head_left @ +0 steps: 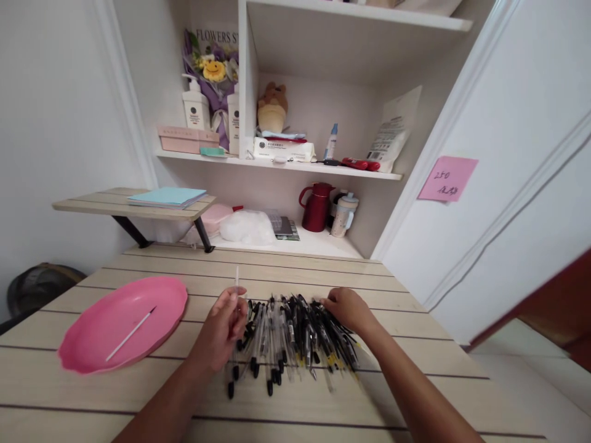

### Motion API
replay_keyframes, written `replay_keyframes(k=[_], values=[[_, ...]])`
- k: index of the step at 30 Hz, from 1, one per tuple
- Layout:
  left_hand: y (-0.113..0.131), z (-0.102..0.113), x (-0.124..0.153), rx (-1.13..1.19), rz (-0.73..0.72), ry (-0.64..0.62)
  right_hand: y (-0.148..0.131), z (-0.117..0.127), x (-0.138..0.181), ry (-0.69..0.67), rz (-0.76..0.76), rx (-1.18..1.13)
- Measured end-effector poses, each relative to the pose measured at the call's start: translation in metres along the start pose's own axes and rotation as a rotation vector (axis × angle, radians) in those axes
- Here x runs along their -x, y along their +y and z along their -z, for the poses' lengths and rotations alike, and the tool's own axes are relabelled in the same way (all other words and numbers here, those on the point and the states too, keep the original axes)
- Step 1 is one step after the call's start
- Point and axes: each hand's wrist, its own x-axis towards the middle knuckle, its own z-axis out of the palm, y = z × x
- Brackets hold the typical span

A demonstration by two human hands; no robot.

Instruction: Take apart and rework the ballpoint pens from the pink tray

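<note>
My left hand is closed around a thin, clear pen barrel, whose pale upper end sticks up above the fingers. Just right of this hand lies a wide pile of pen parts, clear barrels on its left side and darker black pieces on its right. My right hand rests at the pile's far right edge with fingers curled down and pinched; what is between them is hidden. On the left, a pink scalloped tray holds one thin white refill with a dark tip.
A small raised stand bearing blue papers is at the back left of the slatted table. Behind are shelves with a red jug, a tumbler and a plastic bag. A pink note hangs at right.
</note>
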Motion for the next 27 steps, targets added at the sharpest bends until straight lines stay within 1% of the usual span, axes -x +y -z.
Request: replay_keyframes(k=[2, 7, 10, 12, 14, 15, 17, 19, 21, 24, 27], values=[[-0.003, 0.0, 0.0, -0.063, 0.001, -0.028, 0.008, -0.008, 0.001, -0.043, -0.033, -0.035], [-0.007, 0.0, 0.0, -0.194, 0.007, -0.045, 0.005, -0.022, 0.004, -0.057, -0.067, -0.088], [-0.008, 0.001, 0.001, -0.235, 0.012, -0.067, 0.008, -0.019, 0.001, -0.049, -0.064, -0.129], [-0.009, 0.0, 0.003, -0.269, 0.023, -0.087, 0.01, -0.012, -0.002, -0.048, -0.069, -0.195], [-0.011, -0.002, 0.004, -0.309, 0.038, -0.108, 0.009, -0.001, -0.004, -0.043, -0.093, -0.347], [-0.012, -0.004, 0.005, -0.326, 0.051, -0.12, 0.007, 0.006, -0.006, -0.03, -0.107, -0.47], [-0.014, -0.006, 0.007, -0.347, 0.087, -0.15, -0.004, 0.02, -0.007, 0.035, -0.113, -0.805], [-0.017, -0.008, 0.009, -0.354, 0.123, -0.178, -0.019, 0.031, -0.007, 0.184, -0.074, -1.16], [-0.019, -0.009, 0.011, -0.35, 0.142, -0.2, -0.036, 0.038, -0.005, 0.333, -0.043, -1.404], [-0.019, -0.01, 0.013, -0.342, 0.155, -0.22, -0.054, 0.04, -0.001, 0.469, -0.025, -1.589], [-0.018, -0.011, 0.014, -0.352, 0.156, -0.237, -0.064, 0.039, 0.003, 0.52, -0.026, -1.662]])
